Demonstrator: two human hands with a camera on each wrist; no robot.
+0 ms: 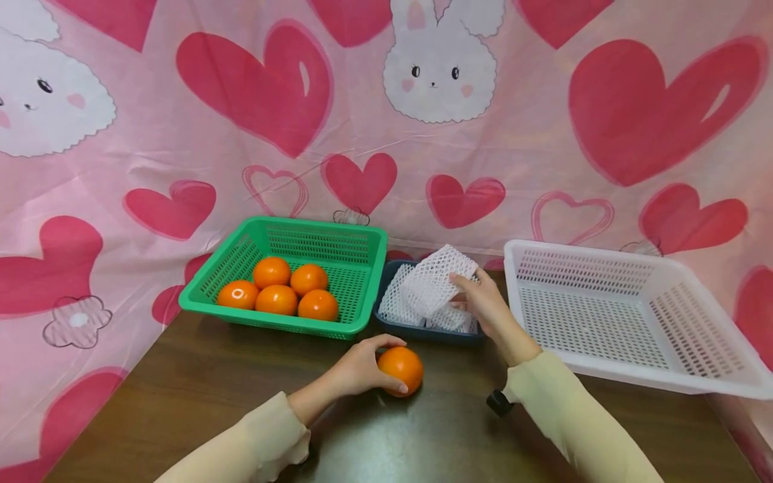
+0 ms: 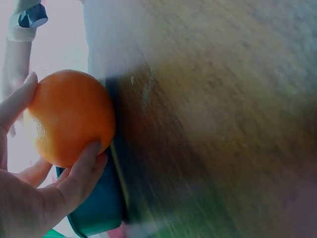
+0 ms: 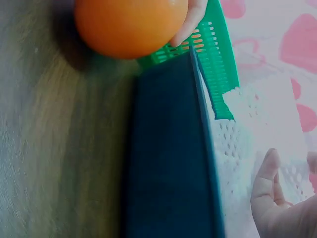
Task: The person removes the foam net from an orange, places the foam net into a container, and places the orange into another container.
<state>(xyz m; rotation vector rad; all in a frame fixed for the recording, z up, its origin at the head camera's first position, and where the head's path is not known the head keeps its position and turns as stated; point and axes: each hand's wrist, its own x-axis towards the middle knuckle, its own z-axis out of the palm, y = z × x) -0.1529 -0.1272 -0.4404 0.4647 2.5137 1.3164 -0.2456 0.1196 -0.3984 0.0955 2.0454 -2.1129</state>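
Observation:
My left hand (image 1: 362,367) grips an orange (image 1: 401,371) close over the table, thumb on the near side and fingers around the far side. In the left wrist view the same orange (image 2: 72,119) sits between thumb and fingertips. My right hand (image 1: 485,302) pinches a white foam net sleeve (image 1: 436,282) and holds it above a dark blue tray (image 1: 417,331). More white foam nets (image 1: 398,302) lie in that tray, partly covered by the held one. In the right wrist view, thumb and fingers (image 3: 267,183) meet at the white netting.
A green basket (image 1: 374,288) with several oranges (image 1: 276,300) stands left of the blue tray. To the right is a white plastic basket (image 1: 580,258) with a perforated bottom. A pink curtain with hearts (image 1: 362,181) hangs right behind the wooden table (image 1: 199,376).

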